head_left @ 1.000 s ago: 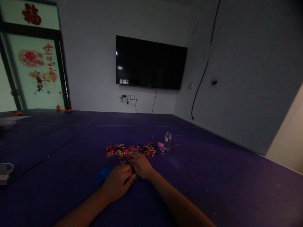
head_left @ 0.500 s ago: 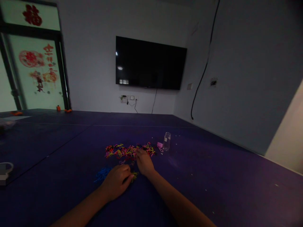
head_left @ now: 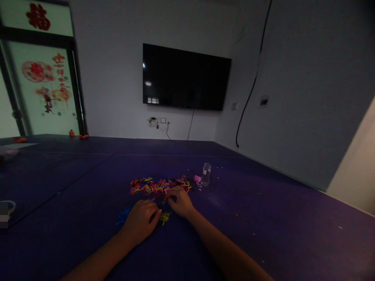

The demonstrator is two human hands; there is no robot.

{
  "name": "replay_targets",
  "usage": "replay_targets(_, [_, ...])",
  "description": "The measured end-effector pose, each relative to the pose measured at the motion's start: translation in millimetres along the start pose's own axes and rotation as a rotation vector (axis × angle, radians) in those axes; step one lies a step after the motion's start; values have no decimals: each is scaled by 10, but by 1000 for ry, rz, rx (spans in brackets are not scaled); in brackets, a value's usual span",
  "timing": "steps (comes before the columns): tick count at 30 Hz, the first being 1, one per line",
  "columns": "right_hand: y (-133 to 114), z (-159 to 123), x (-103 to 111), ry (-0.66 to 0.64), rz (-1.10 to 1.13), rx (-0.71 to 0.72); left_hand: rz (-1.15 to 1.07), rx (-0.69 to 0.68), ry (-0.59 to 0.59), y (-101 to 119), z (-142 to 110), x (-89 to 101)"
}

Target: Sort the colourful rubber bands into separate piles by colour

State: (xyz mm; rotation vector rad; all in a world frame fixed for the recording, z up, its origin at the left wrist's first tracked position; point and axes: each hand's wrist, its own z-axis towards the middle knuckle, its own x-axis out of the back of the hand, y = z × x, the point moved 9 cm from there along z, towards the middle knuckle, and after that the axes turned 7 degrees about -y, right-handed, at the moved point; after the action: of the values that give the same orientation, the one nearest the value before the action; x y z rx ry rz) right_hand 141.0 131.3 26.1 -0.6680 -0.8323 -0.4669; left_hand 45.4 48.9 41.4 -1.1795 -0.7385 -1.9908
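Rubber bands (head_left: 148,189): most left in one mixed pile (head_left: 160,186) by your right hand (head_left: 179,202); blue heap (head_left: 123,216) and yellow heap (head_left: 165,217) already apart, flanking your left hand (head_left: 143,218). Fingers curled; can't tell either grip.

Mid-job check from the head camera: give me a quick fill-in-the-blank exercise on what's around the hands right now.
1. The loose bunch just left of the left hand is coloured ____.
2. The yellowish bunch lies to the ____ of the left hand.
3. The multicoloured pile lies to the ____ of the clear bottle.
4. The small piece beside the bottle is coloured ____.

Missing words: blue; right; left; pink.
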Motion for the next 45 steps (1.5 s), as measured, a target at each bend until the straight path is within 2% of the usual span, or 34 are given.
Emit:
replay_targets(3, [-145,-16,-85,-93,5,126,114,117,-33,-113,9,13])
replay_targets(6, [-205,-25,-101,-116,-14,168,139,155,-93,-171,11,-38])
replay_targets(12, [-107,-8,-109,-117,-125,60,105,119,-159,-189,16,-197])
replay_targets(17, [-28,10,-108,-99,-138,-5,79,94,-183,-162,28,-223])
replay_targets(22, [-10,-10,11,-19,-93,-37,58,112,-96,-155,28,-69])
replay_targets(26, [-31,-70,152,16,-17,-77,34,162,4,-197,-9,133])
replay_targets(30, [-150,-111,156,-74,58,-62,76,234,121,-329,-49,364])
replay_targets(34, [-342,-141,61,-171,23,40,93,360,159,-676,-69,460])
replay_targets(36, [-411,-154,18,-195,3,81,-4,392,149,-892,-72,425])
replay_targets(39, [-496,-166,-20,-213,2,136,-244,339,140,-1100,-57,327])
replay_targets(42, [-562,-175,-35,-220,9,173,-346,252,90,-1109,-24,232])
replay_targets(45, [-575,-179,-33,-207,34,163,-314,210,-7,-1021,6,135])
